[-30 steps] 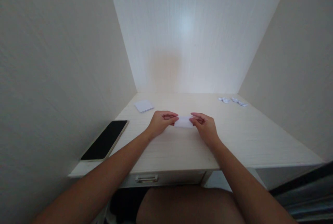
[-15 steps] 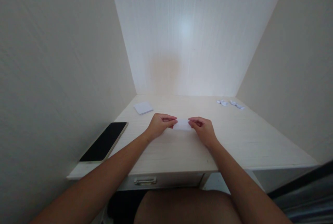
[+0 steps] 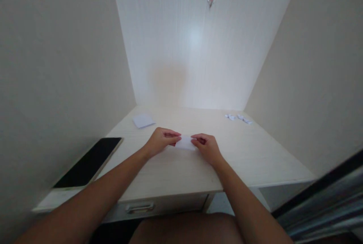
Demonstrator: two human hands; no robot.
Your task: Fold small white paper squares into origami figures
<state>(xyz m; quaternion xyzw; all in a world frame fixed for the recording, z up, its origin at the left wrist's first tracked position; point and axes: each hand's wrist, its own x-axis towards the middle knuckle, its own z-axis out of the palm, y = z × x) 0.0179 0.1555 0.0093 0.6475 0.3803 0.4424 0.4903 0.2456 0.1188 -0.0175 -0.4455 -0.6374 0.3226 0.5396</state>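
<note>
Left hand [image 3: 163,139], right hand [image 3: 207,147]: fingers [image 3: 171,132] pinching paper [image 3: 185,144] ends | desk [image 3: 255,157] extends rightward | front edge [image 3: 170,196] well apart

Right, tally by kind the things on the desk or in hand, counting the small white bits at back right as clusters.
Held white paper: 1
Flat white paper, stacked or folded: 1
Black-screened phone or tablet: 1
Small white clusters: 2
Total: 5

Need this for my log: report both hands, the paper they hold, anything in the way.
Left hand, right hand: pinching opposite ends of small white paper. Paper's contact with desk unclear. Nothing seen in the way; dark-screened device off left.
</note>
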